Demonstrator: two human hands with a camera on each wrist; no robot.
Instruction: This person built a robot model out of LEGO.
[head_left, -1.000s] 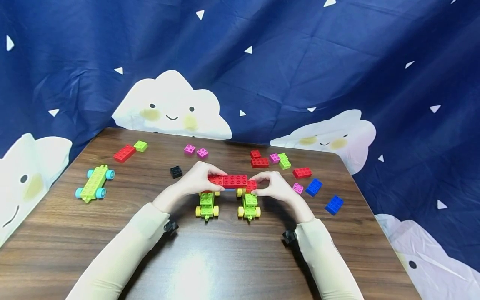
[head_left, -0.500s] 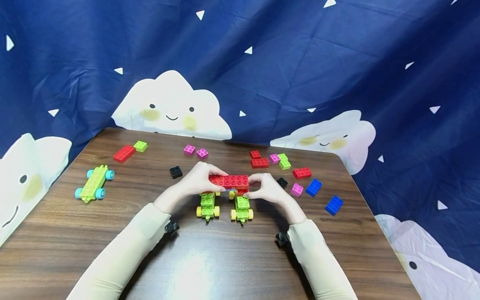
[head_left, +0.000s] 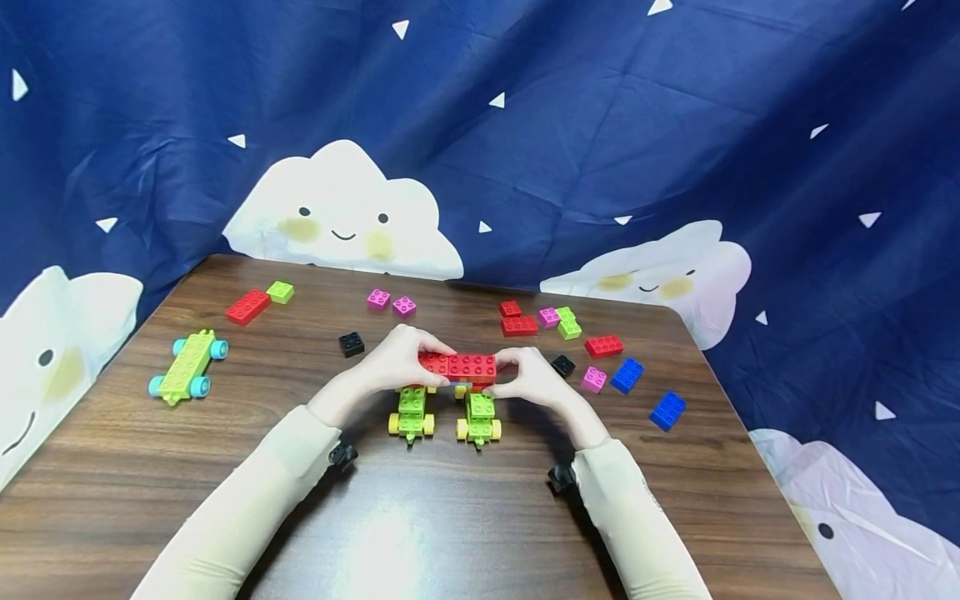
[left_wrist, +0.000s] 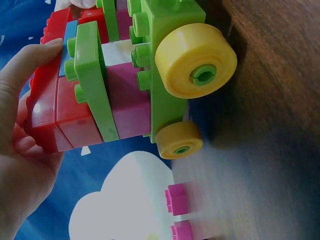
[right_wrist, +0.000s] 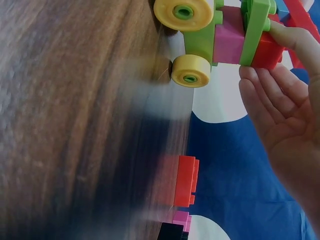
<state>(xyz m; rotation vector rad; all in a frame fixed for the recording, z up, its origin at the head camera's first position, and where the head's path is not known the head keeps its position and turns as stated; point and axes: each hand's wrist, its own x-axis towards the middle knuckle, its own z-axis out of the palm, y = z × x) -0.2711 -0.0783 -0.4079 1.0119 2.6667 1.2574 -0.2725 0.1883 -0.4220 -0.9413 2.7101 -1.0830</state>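
Two toy cars stand side by side mid-table: a left green car (head_left: 412, 407) and a right green car (head_left: 480, 411), both on yellow wheels. Each carries a stack with a pink block (left_wrist: 129, 100) and red bricks. A long red brick (head_left: 472, 367) spans across their tops, with a thin blue piece (left_wrist: 68, 47) just under it. My left hand (head_left: 397, 358) grips the left red brick (head_left: 433, 362) at the left stack's top between thumb and fingers. With thumb and fingers, my right hand (head_left: 528, 375) holds the lower red brick (right_wrist: 268, 47) on the right stack.
A lime car base (head_left: 189, 367) with blue wheels stands at the left. Loose bricks lie behind and around: a red brick (head_left: 248, 307), a black brick (head_left: 352, 343), another black brick (head_left: 562, 365), a blue brick (head_left: 668, 411) and several others. A cloud-print curtain (head_left: 525, 167) hangs behind the table.
My right hand has moved left with the right car, which now stands close to the left car, its stack under the long red brick's right end. A black brick has come into view behind that hand.
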